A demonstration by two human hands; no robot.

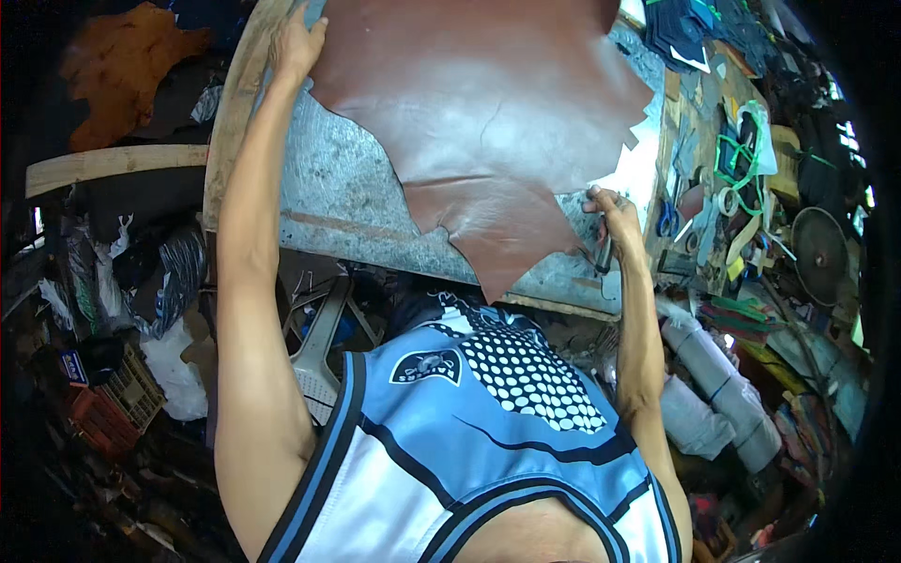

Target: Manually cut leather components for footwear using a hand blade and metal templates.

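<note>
The left hand [298,45], fingers partly extended, reaches the left edge of the brown leather [479,113]; whether it grips is unclear. The leather lies across the metal-topped worktop [328,169], one point overhanging the near edge. The right hand [615,211] curls around a slim dark tool [603,253]; blue-handled scissors [668,220] lie beyond.

We see a wood-edged counter [328,178] with a mottled grey top in a dim, crowded room, a pale chair [322,333] below its near edge, and bright window openings [848,143] piercing the dark at far right.
</note>
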